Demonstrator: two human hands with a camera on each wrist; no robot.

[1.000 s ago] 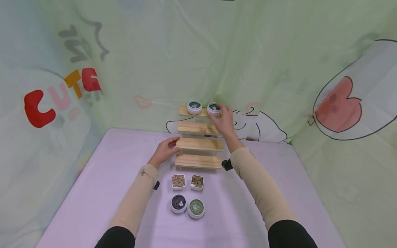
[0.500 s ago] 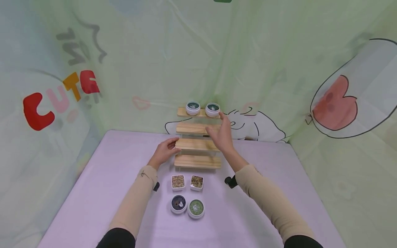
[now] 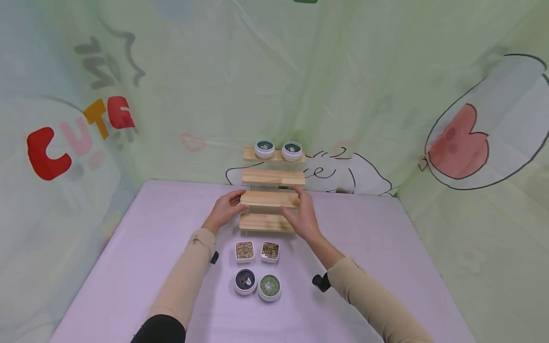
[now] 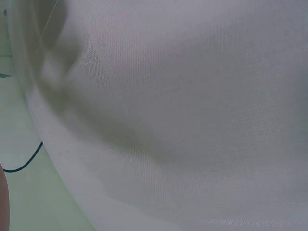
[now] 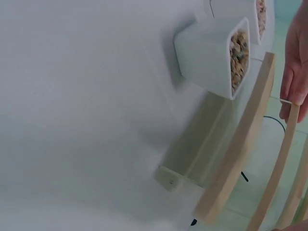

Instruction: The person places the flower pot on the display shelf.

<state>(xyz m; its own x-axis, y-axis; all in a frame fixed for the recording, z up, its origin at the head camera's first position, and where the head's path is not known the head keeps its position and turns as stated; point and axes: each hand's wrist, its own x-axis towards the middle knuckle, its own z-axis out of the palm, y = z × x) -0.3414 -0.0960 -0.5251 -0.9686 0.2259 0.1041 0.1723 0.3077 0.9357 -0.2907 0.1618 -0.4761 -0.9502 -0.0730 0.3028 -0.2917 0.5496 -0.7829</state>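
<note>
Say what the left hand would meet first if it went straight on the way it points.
The third wooden plank from the top, at its left end; the left hand seems to be touching it, though depth is hard to judge.

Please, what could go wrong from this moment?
If the left hand or right hand jolts the four-tier wooden shelf, the two round white pots on its top board might slide off. If the shelf is pulled forward, it may knock the two square white pots standing close in front.

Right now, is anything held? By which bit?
The left hand holds the second-lowest board by its left end; the right hand may grip its right end.
</note>
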